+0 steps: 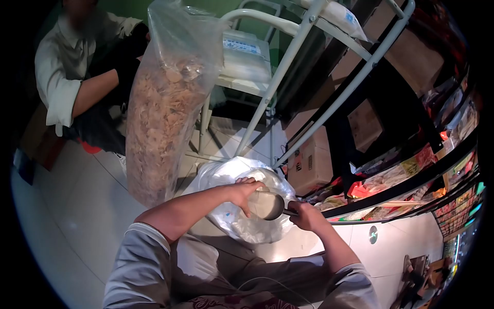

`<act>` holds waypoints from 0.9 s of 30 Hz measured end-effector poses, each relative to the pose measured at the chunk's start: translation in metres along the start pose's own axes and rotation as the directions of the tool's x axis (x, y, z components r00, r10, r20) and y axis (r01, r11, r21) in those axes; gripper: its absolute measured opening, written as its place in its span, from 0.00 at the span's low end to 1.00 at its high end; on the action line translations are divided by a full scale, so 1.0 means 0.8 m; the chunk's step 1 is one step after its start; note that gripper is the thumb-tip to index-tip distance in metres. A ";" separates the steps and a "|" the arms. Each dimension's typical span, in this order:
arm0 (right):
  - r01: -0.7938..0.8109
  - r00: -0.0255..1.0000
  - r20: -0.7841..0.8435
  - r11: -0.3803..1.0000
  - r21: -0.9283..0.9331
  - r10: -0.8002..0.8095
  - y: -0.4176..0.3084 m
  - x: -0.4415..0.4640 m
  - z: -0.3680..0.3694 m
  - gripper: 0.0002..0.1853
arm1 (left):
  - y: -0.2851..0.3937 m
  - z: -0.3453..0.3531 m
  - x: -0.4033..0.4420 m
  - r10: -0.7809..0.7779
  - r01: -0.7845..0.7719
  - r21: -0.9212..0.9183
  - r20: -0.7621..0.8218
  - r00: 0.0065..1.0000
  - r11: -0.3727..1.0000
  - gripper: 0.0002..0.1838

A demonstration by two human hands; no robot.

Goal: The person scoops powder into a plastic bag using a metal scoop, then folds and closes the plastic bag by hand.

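Note:
My right hand is closed around the dark handle of a metal scoop. The scoop's bowl points left, over a white plastic sack on the floor in front of me. At the bowl's left end is my left hand, thumb spread away from the fingers. Some of its fingertips are hidden behind the scoop's edge, and I see nothing clearly held in them. What lies in the bowl is pale and hard to make out.
A tall clear bag of brown flakes stands at left, beside a seated person. Behind the sack rises a white metal frame bearing plastic packs. Cardboard boxes and a display rack of packaged goods line the right.

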State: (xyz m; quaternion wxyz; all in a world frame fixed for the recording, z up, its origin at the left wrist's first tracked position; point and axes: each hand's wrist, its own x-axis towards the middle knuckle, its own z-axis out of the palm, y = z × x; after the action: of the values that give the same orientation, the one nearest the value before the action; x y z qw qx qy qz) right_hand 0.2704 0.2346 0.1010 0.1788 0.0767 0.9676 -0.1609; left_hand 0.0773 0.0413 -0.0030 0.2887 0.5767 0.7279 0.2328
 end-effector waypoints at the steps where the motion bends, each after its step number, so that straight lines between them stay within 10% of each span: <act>1: 0.002 1.000 -0.002 1.000 0.009 -0.002 -0.003 0.002 -0.007 0.17 | 0.001 0.001 -0.002 0.001 -0.001 -0.024 -0.016 1.000 1.000 0.63; 9: 0.178 0.984 0.004 0.976 -0.128 -0.179 -0.022 0.016 -0.034 0.15 | 0.006 -0.007 -0.023 -0.009 0.010 -0.108 0.008 1.000 0.994 0.57; 27: 0.204 0.977 0.027 0.961 0.186 -0.212 0.042 0.049 -0.020 0.16 | 0.005 -0.020 -0.014 0.015 -0.020 -0.155 -0.032 0.999 0.988 0.60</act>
State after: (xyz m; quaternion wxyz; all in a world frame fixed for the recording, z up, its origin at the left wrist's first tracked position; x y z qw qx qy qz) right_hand 0.2362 0.2751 0.0913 0.1759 -0.0133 0.9471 -0.2683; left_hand 0.0706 0.0311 0.0130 0.3196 0.5550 0.7069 0.3002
